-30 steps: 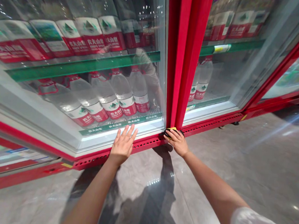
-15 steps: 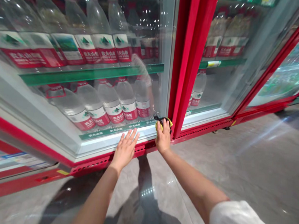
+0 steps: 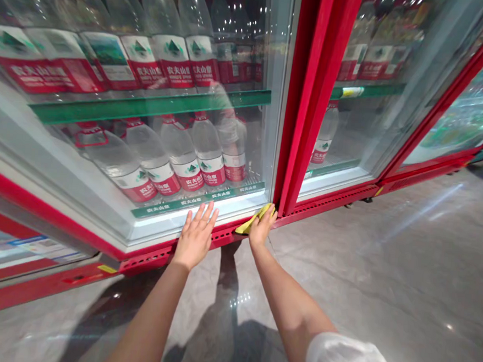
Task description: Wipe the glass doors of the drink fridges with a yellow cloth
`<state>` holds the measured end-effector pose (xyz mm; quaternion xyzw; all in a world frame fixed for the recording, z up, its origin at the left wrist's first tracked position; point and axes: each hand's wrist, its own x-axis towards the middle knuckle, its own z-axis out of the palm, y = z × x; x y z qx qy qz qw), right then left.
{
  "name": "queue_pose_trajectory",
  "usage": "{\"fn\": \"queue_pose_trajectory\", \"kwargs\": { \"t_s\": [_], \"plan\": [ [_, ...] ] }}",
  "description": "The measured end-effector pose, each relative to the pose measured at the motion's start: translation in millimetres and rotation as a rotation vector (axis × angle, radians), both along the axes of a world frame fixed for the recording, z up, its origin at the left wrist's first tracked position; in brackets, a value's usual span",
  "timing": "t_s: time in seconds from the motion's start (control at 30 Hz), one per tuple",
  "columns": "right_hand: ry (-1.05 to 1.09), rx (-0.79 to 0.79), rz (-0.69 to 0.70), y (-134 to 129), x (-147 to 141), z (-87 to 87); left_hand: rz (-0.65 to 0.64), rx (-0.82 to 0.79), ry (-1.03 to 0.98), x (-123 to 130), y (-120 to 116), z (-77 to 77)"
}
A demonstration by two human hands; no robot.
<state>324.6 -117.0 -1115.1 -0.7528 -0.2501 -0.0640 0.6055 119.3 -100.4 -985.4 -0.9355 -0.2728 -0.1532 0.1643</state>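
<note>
My left hand (image 3: pixel 196 237) lies with spread fingers against the lower edge of a glass cooler door (image 3: pixel 231 216), holding nothing. To its right, my right hand (image 3: pixel 262 226) presses a yellow cloth (image 3: pixel 252 220) on the red bottom frame near the door's lower right corner. The fingers cover part of the cloth. Behind the glass, water bottles with red and white labels (image 3: pixel 190 174) stand on the lower level, and larger ones (image 3: pixel 173 60) stand above a green-edged shelf (image 3: pixel 156 104).
A red upright post (image 3: pixel 313 98) parts this door from a second glass door (image 3: pixel 369 129) on the right. Further coolers stand at the far right and lower left. Grey shiny floor (image 3: pixel 362 278) with shadows lies below.
My right hand has moved slightly down with the cloth, which now lies along the bottom frame with more yellow showing. My left hand has shifted a little left. The view has tilted slightly.
</note>
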Motion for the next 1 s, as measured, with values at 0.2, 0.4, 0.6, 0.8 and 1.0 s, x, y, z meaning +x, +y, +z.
{"fn": "queue_pose_trajectory", "kwargs": {
  "t_s": [0.2, 0.4, 0.6, 0.8, 1.0],
  "plan": [
    [-0.057, -0.006, 0.041, 5.9, -6.0, 11.8, 0.004, 0.012, -0.016, -9.9, 11.5, -10.1],
    [0.055, 0.002, 0.074, -2.2, -3.7, 24.4, 0.008, -0.003, -0.020, -13.0, 12.0, -10.6],
    [-0.098, -0.016, 0.232, -2.2, -52.8, 19.8, 0.067, 0.004, -0.044, -31.8, 14.1, -13.2],
    [-0.280, -0.120, 0.335, -17.4, -35.4, 13.8, 0.080, -0.006, -0.027, -45.0, 10.8, -14.9],
    [-0.043, -0.092, 0.071, 4.1, -36.1, 42.0, 0.126, -0.001, -0.002, -69.5, 5.5, -11.8]
  ]
}}
